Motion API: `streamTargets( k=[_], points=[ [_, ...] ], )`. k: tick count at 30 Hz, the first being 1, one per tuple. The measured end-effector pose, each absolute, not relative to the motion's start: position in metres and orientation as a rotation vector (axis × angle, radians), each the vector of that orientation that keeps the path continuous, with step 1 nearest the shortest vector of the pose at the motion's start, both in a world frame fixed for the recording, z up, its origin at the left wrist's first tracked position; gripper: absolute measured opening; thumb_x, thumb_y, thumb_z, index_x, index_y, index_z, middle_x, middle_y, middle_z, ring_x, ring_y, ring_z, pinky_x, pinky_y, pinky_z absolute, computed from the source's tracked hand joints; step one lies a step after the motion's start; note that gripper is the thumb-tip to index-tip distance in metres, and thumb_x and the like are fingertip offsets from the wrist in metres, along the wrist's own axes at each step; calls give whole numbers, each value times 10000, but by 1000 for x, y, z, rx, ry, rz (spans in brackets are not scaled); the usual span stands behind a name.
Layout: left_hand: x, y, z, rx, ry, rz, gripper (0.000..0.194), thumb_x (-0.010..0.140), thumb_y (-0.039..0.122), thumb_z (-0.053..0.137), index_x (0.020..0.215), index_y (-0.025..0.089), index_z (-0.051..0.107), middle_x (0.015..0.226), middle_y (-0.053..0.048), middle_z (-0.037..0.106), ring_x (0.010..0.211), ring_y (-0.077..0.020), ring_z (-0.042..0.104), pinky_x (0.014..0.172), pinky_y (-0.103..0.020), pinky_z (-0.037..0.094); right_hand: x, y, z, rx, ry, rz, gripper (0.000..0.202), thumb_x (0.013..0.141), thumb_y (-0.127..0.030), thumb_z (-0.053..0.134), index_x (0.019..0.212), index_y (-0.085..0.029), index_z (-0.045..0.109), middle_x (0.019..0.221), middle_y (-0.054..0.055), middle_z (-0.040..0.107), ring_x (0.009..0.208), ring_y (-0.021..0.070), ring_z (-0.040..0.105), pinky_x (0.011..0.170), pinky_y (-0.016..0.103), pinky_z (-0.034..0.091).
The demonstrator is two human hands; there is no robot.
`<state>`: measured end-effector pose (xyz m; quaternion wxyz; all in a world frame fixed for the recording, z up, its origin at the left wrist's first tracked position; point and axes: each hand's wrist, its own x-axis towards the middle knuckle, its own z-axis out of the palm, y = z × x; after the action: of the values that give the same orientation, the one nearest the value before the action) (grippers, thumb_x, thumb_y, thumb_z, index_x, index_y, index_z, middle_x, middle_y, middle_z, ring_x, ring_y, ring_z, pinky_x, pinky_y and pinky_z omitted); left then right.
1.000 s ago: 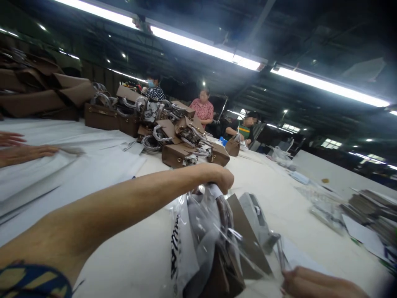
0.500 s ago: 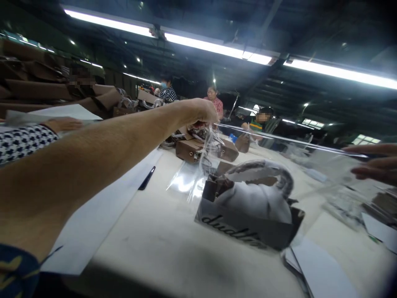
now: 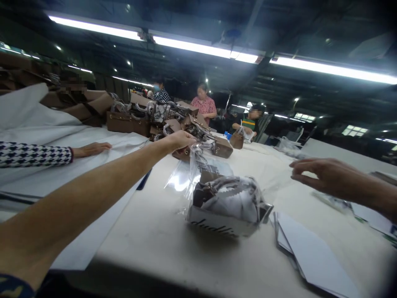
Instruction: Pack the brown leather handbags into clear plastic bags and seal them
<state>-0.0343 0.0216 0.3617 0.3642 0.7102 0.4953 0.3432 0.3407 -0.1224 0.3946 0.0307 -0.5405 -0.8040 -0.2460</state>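
Observation:
My left hand [image 3: 182, 140] reaches out over the table, its fingers pinched on the bunched edge of a clear plastic bag [image 3: 192, 165]. The plastic hangs around an open carton [image 3: 217, 225] with dark script lettering on its front. Inside the carton sits a handbag [image 3: 235, 203] with white wrapping and plastic-covered handles. To the right of the carton, my right hand [image 3: 322, 178] hovers above the table, thumb and fingers apart, with nothing visible in it.
Several brown handbags [image 3: 127, 123] are piled at the back left. White sheets [image 3: 313, 252] lie stacked at the right front. A co-worker's hand [image 3: 93, 149] rests on white paper at the left. Other people stand beyond the table [image 3: 149, 240].
My right hand has let go of the stretched plastic. My left hand has come lower with its edge. The plastic has slackened around the carton, and the handbag's handles are now lower.

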Motion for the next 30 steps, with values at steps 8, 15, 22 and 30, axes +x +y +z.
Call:
streamTargets(
  k=[8, 15, 22, 30],
  points=[
    [-27, 32, 346, 1601, 838, 1028, 102, 780, 245, 524, 738, 153, 519, 753, -32, 603, 548, -113, 549, 394, -172, 373, 269, -128, 389, -1528, -2744, -535, 429, 811, -462, 505, 1163, -217, 514, 832, 63, 623, 792, 218, 584, 702, 344, 466],
    [-5, 12, 324, 1497, 375, 921, 201, 824, 272, 397, 668, 148, 428, 570, -70, 611, 526, -190, 602, 523, -296, 473, 277, -87, 392, -1473, -2625, -198, 290, 808, -383, 517, 626, -165, 570, 1434, 32, 191, 1091, 208, 486, 837, 308, 422],
    [11, 1, 314, 1405, 245, 815, 222, 778, 280, 453, 597, 153, 432, 472, -17, 518, 425, -160, 525, 449, -271, 435, 271, -36, 366, -1443, -2810, 298, 183, 737, -301, 555, 666, -153, 636, 866, 49, 621, 680, 121, 549, 586, 213, 394],
    [-30, 45, 315, 993, 388, 1450, 291, 827, 416, 430, 930, 177, 561, 996, -64, 599, 940, -214, 557, 704, -333, 496, 316, -43, 426, -1501, -2067, 271, 329, 772, -405, 537, 601, -125, 565, 561, 10, 535, 535, 105, 490, 527, 238, 394]
  ],
)
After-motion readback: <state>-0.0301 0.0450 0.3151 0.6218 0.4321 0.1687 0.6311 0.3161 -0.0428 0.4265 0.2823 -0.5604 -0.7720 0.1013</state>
